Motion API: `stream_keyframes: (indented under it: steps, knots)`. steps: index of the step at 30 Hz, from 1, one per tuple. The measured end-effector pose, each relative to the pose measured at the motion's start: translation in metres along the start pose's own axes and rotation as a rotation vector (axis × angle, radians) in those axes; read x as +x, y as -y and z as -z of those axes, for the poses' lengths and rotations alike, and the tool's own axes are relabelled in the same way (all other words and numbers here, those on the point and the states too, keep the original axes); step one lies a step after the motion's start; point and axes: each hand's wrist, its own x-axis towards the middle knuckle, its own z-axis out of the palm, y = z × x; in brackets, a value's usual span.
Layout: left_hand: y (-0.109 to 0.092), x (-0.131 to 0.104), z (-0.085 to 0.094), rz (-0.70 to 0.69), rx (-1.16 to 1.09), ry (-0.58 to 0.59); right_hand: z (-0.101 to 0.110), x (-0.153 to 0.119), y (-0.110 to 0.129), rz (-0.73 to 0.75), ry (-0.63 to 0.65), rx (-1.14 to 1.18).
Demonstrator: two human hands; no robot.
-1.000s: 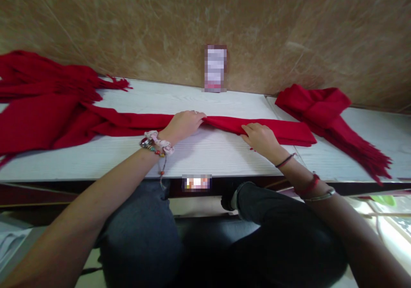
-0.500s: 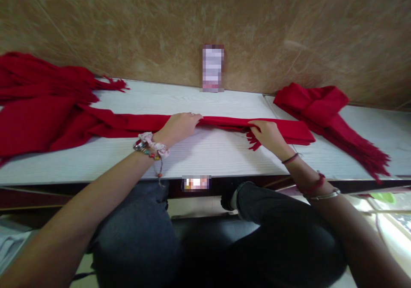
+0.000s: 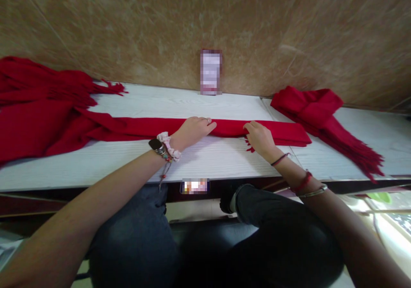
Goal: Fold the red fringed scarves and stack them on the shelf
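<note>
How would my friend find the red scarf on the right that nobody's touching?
On the white table by the brown wall, look past the right hand and the end of the long strip. The red scarf there is loosely looped, its fringe toward the near edge; unlike the strip, no hand touches it.

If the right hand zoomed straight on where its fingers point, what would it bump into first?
The long red scarf right at the fingertips of the right hand. Past that looks like white tabletop, though one picture makes depth hard to judge.
</note>
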Motion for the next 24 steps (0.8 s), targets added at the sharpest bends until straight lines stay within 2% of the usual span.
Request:
stream_keyframes:
  steps: [3,8,14,20,24]
  knots:
    - [0.005,-0.001,-0.002,0.035,-0.035,-0.008,-0.001,0.001,-0.004,-0.005,0.009,-0.001]
    - [0.007,-0.011,-0.002,-0.001,-0.053,0.041,-0.004,-0.001,-0.012,0.037,0.008,-0.006]
    - [0.002,-0.013,0.000,0.048,-0.043,0.063,-0.007,-0.004,-0.014,0.109,-0.073,-0.002]
    - [-0.001,-0.012,0.002,0.093,-0.057,0.104,-0.006,-0.002,-0.003,0.209,-0.200,-0.122]
    - [-0.002,-0.013,0.004,0.105,-0.013,0.139,-0.009,-0.001,-0.006,0.260,-0.199,-0.125]
